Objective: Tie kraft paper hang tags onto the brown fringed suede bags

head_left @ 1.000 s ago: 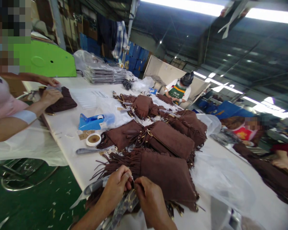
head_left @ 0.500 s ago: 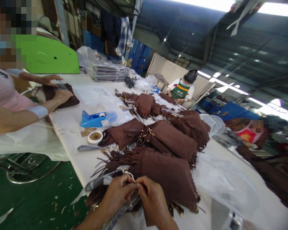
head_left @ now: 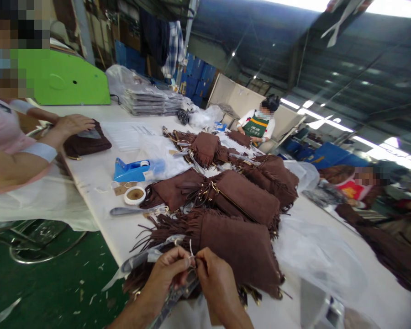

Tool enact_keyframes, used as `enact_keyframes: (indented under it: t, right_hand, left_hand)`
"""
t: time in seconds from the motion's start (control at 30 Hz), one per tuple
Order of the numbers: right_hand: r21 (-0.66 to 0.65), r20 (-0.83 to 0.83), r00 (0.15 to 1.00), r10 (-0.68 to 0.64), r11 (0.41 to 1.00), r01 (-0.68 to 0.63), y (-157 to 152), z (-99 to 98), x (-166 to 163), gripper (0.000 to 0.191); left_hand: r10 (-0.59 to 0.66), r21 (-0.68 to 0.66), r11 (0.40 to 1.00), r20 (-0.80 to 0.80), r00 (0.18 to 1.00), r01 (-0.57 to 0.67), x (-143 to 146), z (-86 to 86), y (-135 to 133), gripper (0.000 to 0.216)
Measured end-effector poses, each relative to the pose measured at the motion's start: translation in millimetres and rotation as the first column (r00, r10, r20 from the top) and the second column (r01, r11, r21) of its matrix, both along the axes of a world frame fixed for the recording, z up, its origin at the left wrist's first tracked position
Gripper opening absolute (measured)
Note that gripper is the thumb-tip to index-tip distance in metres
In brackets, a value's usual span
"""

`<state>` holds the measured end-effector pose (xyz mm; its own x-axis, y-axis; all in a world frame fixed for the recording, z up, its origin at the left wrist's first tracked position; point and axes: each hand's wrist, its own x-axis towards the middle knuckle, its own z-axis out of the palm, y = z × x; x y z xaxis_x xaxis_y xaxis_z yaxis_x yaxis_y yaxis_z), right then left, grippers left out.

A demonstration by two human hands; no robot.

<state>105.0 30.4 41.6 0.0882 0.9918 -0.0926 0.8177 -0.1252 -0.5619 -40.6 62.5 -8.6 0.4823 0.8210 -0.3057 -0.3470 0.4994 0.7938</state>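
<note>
and now the white string (head_left: 191,249) is shown standing nearly upright above the fingertips, where half a second ago it was seen curved over the left thumb; a second ago barely any of it could be made out. a small turn of it is now seen between the two hands, so a loop or knot seems to be in the making, though whether anything has been drawn tight cannot be told. by that reading, the stringwork is under way but not finished.

the left hand (head_left: 167,274) is held with thumb and forefinger pinched together on the string, its other fingers curled in. the right hand (head_left: 217,278) is brought in from the other side, back uppermost, its fingertips closed at the same spot; the string appears to be gripped there too, but the exact hold is hidden. the hands are all but touching, the wrists set apart below.

beneath them a plastic-wrapped strap (head_left: 171,302) is seen, running down toward the lower edge of view. just beyond the hands, a brown fringed bag (head_left: 238,251) is laid flat on the white surface (head_left: 102,203), its fringe spread leftward. farther off, a blue tape dispenser (head_left: 130,171) is left standing.
</note>
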Motion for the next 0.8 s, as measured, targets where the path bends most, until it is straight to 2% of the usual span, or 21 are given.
enact_keyframes:
  t: [0.07,0.13,0.27,0.37,0.43,0.53,0.67,0.73,0.8]
  right_hand:
    - [-0.018,0.022,1.000,0.012,1.000,-0.011,0.9,2.3,-0.9,0.018]
    - [-0.051,0.016,1.000,0.017,0.999,-0.016,0.2,6.1,-0.4,0.019]
    - [-0.106,-0.176,0.984,0.040,0.993,-0.059,-9.2,15.6,6.5,0.011]
    - [-0.136,-0.387,0.920,0.060,0.983,-0.122,-21.5,21.9,12.3,0.030]
    - [-0.146,-0.463,0.885,0.042,0.982,-0.122,-30.3,24.3,13.5,0.036]
    - [-0.155,-0.468,0.884,-0.022,0.986,-0.058,-42.8,23.0,11.9,0.034]
    - [-0.224,-0.459,0.877,-0.137,0.974,0.035,-56.7,14.0,9.7,0.020]
    - [-0.311,-0.539,0.815,-0.213,0.950,0.043,-60.3,10.3,10.4,0.012]
    - [-0.370,-0.642,0.717,-0.272,0.929,0.022,-61.2,9.1,12.1,0.016]
  left_hand:
    - [-0.056,-0.062,0.996,0.139,0.989,0.066,0.0,4.2,0.9,0.023]
    - [-0.131,-0.094,0.984,0.206,0.970,0.153,-1.4,6.8,3.1,0.021]
    - [-0.224,-0.175,0.945,0.264,0.938,0.275,-8.7,5.9,7.0,0.026]
    - [-0.187,-0.207,0.946,0.280,0.942,0.249,-13.7,3.4,6.3,0.032]
    - [-0.175,-0.197,0.953,0.266,0.948,0.231,-15.6,2.8,4.4,0.032]
    - [-0.169,-0.206,0.955,0.218,0.961,0.215,-17.0,3.3,0.6,0.034]
    - [-0.162,-0.241,0.950,0.161,0.974,0.198,-17.3,2.1,-2.9,0.047]
    - [-0.176,-0.235,0.950,0.147,0.973,0.207,-17.1,0.8,-3.9,0.051]
    - [-0.203,-0.226,0.946,0.147,0.968,0.233,-17.5,0.1,-4.8,0.053]
